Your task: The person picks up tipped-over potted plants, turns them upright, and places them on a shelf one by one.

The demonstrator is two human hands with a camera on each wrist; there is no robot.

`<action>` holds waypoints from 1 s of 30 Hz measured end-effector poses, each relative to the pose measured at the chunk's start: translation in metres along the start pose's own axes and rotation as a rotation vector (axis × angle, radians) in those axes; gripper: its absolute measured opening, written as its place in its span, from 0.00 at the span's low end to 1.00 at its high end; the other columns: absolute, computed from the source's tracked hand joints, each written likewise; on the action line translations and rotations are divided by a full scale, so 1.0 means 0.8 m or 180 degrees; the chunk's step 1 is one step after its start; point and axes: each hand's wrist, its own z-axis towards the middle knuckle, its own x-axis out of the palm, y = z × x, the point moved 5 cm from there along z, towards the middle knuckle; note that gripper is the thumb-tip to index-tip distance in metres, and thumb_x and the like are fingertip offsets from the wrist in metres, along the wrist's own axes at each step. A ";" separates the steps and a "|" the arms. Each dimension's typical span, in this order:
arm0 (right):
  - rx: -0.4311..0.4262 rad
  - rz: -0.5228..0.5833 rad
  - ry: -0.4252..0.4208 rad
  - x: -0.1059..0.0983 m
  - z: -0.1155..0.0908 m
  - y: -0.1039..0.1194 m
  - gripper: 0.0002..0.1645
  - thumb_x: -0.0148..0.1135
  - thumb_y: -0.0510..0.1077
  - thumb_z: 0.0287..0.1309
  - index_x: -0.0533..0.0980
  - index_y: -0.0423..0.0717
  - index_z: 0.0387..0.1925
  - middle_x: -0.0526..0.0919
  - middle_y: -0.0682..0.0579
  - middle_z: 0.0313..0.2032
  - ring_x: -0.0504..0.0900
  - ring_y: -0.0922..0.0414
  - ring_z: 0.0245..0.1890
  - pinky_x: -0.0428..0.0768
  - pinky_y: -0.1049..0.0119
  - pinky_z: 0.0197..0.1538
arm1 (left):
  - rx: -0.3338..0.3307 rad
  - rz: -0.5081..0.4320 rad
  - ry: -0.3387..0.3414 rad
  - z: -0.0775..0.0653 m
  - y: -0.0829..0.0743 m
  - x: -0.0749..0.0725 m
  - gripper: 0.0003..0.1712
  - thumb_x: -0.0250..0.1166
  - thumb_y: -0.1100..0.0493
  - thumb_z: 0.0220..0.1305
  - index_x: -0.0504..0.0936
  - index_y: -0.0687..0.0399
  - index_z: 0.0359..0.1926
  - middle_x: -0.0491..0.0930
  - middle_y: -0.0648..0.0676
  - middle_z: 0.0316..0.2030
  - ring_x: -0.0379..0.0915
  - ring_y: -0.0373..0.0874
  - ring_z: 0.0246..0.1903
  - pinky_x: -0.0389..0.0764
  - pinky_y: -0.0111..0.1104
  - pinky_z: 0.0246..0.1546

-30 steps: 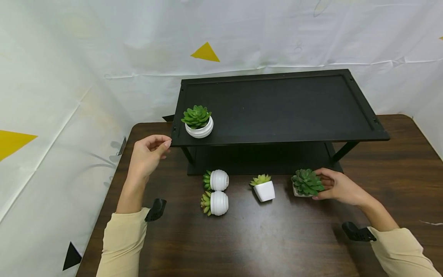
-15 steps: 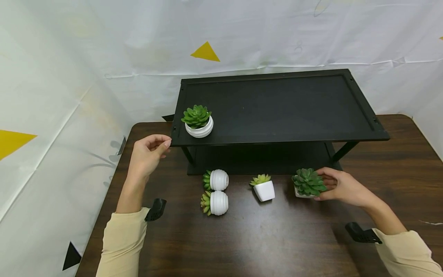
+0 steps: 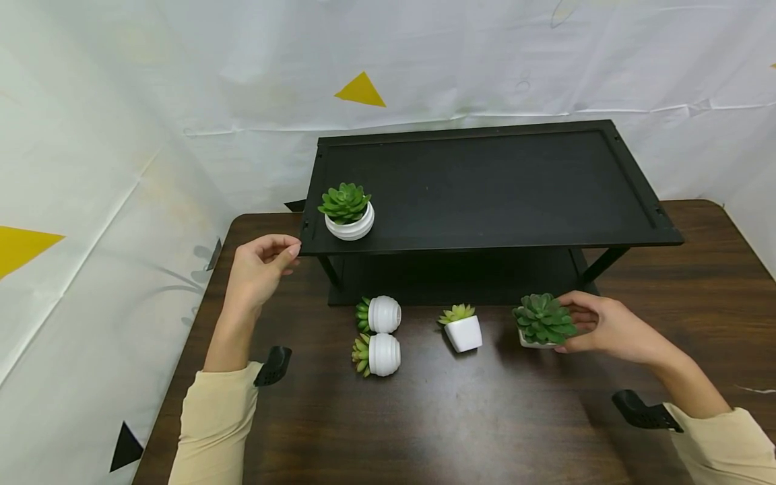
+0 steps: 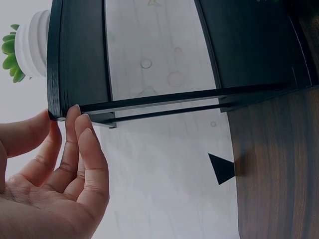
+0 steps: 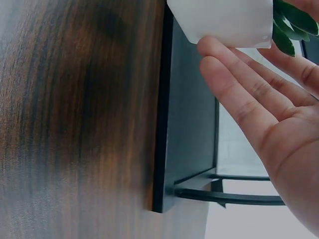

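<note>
My left hand (image 3: 257, 273) pinches the front left corner of a black two-tier shelf (image 3: 485, 188) between thumb and fingertips. The left wrist view shows that grip at the upper board's edge, the thumb (image 4: 30, 132) on one face and the fingers opposite. With my right hand (image 3: 612, 327) I hold a dark green succulent (image 3: 543, 318) by its square white pot (image 5: 224, 22). It is upright, in front of the shelf's lower board. In the right wrist view two fingertips lie along the pot's side, and the thumb is mostly out of frame.
A green succulent in a round white pot (image 3: 349, 223) stands on the top board's left end. Two round-potted succulents (image 3: 384, 314) lie sideways on the brown table (image 3: 448, 431); a small square-potted succulent (image 3: 463, 333) lies tilted between them and my right hand. White sheeting (image 3: 242, 67) hangs behind.
My right hand has moved slightly right with the dark green succulent, which looks a little larger in view. My left hand keeps its place on the shelf corner.
</note>
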 end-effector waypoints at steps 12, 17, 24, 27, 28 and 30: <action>-0.0134 -0.0167 -0.0080 -0.008 -0.010 0.020 0.36 0.74 0.40 0.43 0.69 0.35 0.53 0.79 0.43 0.45 0.79 0.69 0.41 0.79 0.71 0.41 | 0.0023 0.0001 0.0002 0.001 -0.001 0.000 0.13 0.59 0.60 0.66 0.79 0.67 0.45 0.78 0.61 0.38 0.75 0.36 0.29 0.79 0.30 0.36; -0.0250 -0.0160 -0.0088 -0.011 -0.011 0.033 0.34 0.74 0.38 0.42 0.69 0.36 0.52 0.82 0.49 0.40 0.81 0.66 0.39 0.80 0.69 0.38 | 0.0031 -0.0003 0.0008 0.000 -0.003 0.000 0.14 0.59 0.60 0.66 0.78 0.68 0.45 0.78 0.61 0.38 0.75 0.35 0.29 0.78 0.29 0.37; -0.0174 -0.0319 -0.0104 -0.018 -0.013 0.056 0.35 0.75 0.40 0.41 0.70 0.39 0.53 0.83 0.52 0.39 0.81 0.66 0.39 0.80 0.68 0.37 | 0.0010 -0.0025 0.0020 0.000 -0.003 0.000 0.14 0.59 0.60 0.66 0.78 0.69 0.45 0.77 0.63 0.38 0.75 0.35 0.29 0.79 0.31 0.39; -0.0152 -0.0381 -0.0105 -0.021 -0.012 0.065 0.35 0.74 0.39 0.42 0.70 0.39 0.53 0.82 0.51 0.41 0.80 0.67 0.40 0.80 0.68 0.37 | 0.0019 -0.0023 0.0015 0.000 -0.002 0.000 0.14 0.59 0.60 0.66 0.78 0.69 0.45 0.77 0.63 0.38 0.75 0.35 0.29 0.79 0.32 0.39; -0.0174 -0.0371 -0.0090 -0.022 -0.012 0.068 0.35 0.74 0.39 0.42 0.70 0.39 0.53 0.82 0.51 0.41 0.80 0.67 0.40 0.80 0.67 0.37 | 0.0022 -0.0022 0.0014 0.000 -0.002 0.000 0.14 0.59 0.60 0.66 0.78 0.69 0.45 0.78 0.62 0.37 0.75 0.35 0.29 0.79 0.33 0.39; -0.0179 -0.0350 -0.0091 -0.023 -0.011 0.073 0.34 0.74 0.38 0.42 0.70 0.39 0.53 0.82 0.50 0.41 0.80 0.67 0.40 0.80 0.67 0.36 | 0.0020 -0.0017 0.0010 0.000 -0.001 0.000 0.14 0.59 0.60 0.66 0.78 0.69 0.44 0.78 0.61 0.37 0.75 0.35 0.29 0.79 0.33 0.39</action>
